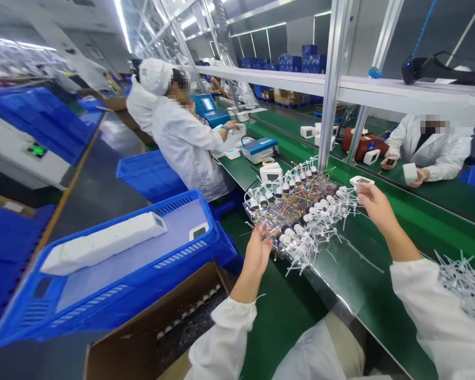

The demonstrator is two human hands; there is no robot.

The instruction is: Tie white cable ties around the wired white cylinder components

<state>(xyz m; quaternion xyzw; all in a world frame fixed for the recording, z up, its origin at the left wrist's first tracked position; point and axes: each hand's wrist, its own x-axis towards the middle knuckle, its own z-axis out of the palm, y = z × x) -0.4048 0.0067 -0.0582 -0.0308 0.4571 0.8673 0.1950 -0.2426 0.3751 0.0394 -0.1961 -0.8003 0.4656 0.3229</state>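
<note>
A clear plastic tray (pixel 269 216) packed with small black-and-white cylindrical parts (pixel 288 232), thin coloured wires and white strips is held tilted over the edge of the green bench. My left hand (pixel 257 253) grips its near left end, thumb on top. At the far right end, my right hand (pixel 376 206) has its fingers closed on the tray's edge; the fingertips are partly hidden. Just behind those fingers lies a white device with a small screen (pixel 362 181). Another white device (pixel 271 173) stands beyond the tray.
A pile of white strips (pixel 465 290) lies on the bench at right. Left of me are an open cardboard box (pixel 126 343) holding similar parts and a blue crate (pixel 114 295) with white devices. A metal post (pixel 332 84) rises behind the tray. Co-workers (pixel 190 142) sit nearby.
</note>
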